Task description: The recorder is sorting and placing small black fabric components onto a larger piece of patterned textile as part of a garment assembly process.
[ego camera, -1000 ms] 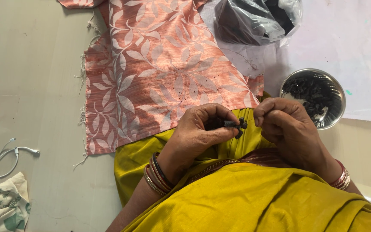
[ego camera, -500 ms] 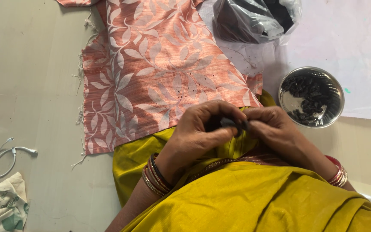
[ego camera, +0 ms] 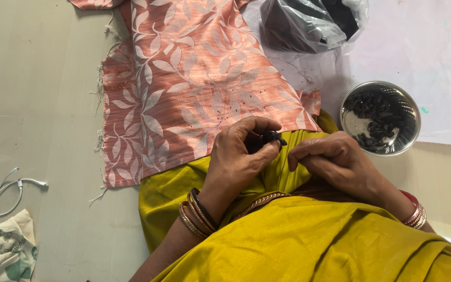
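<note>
Cloth (ego camera: 194, 89) lies spread on the floor (ego camera: 37, 104) beyond both hands, bag (ego camera: 309, 21) at its far right, bowl (ego camera: 380, 118) right on a sheet (ego camera: 424, 47), cable (ego camera: 6, 193) far left.

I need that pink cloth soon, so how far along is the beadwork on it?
Done: a few small dark dots already sit scattered on the pink leaf-print cloth. In hand: the left hand pinches a small dark piece at its fingertips, with the right hand close beside. Left: most of the cloth is bare, and the steel bowl holds many dark pieces.
</note>
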